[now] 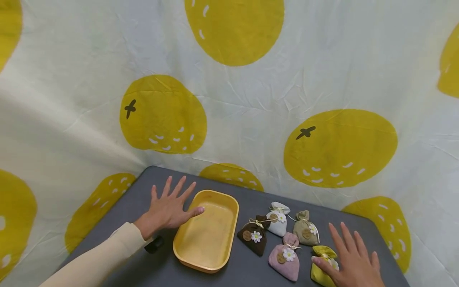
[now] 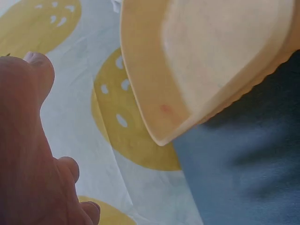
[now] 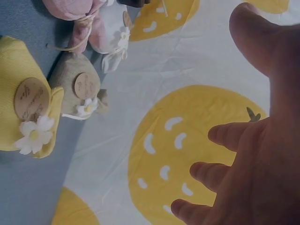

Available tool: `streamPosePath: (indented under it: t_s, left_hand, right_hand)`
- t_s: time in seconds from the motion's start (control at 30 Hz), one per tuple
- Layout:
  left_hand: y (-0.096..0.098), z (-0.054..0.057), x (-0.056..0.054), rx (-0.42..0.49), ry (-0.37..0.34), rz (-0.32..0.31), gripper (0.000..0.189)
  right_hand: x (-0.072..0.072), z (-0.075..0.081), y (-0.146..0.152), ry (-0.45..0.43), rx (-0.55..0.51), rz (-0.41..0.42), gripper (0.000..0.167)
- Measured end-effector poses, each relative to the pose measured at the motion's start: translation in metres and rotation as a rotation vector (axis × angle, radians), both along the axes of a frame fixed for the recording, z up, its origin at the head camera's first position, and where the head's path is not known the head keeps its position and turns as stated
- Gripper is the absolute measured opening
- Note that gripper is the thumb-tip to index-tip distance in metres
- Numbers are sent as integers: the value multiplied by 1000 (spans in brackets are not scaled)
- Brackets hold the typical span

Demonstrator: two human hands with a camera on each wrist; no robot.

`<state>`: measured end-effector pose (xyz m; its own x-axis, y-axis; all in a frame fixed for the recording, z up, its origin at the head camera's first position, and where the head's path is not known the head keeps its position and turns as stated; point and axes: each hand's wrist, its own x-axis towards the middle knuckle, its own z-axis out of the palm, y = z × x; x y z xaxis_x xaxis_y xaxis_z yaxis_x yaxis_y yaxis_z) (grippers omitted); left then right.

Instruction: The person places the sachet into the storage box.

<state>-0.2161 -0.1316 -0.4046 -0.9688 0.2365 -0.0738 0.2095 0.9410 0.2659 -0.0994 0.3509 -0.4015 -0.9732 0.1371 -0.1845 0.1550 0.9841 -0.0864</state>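
Observation:
My left hand [image 1: 166, 209] is spread with straight fingers beside the yellow plastic tray [image 1: 206, 267], its thumb overlapping the tray's left rim in the head view. The tray's corner also shows in the left wrist view. At the right, my right hand [image 1: 355, 257] is spread too, holding nothing, and its thumb overlaps the yellow drawstring pouch [image 1: 319, 275]. Close by lie a pink pouch [image 1: 281, 263], a brown pouch [image 1: 254, 241], a white pouch [image 1: 277, 227] and a beige pouch [image 1: 301, 231]. Each carries a white daisy and a round tag.
A dark grey table [image 1: 157, 179] bears the tray and the pouches. Behind it hangs a white cloth [image 1: 244, 119] printed with large yellow fruit, close against the table's far edge. A small black object [image 1: 154, 244] shows below the left wrist.

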Motion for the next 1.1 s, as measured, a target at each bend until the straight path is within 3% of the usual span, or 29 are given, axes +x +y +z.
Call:
streamPosePath:
  t_s: [0.6,1.1]
  left_hand:
    - [-8,-21,-1,19,-57,7,99]
    - [-17,-39,3,44,-124,18,100]
  right_hand:
    - [0,-23,16,-18,-27,-85,131]
    - [1,-46,28,-107,-11,-107,128]
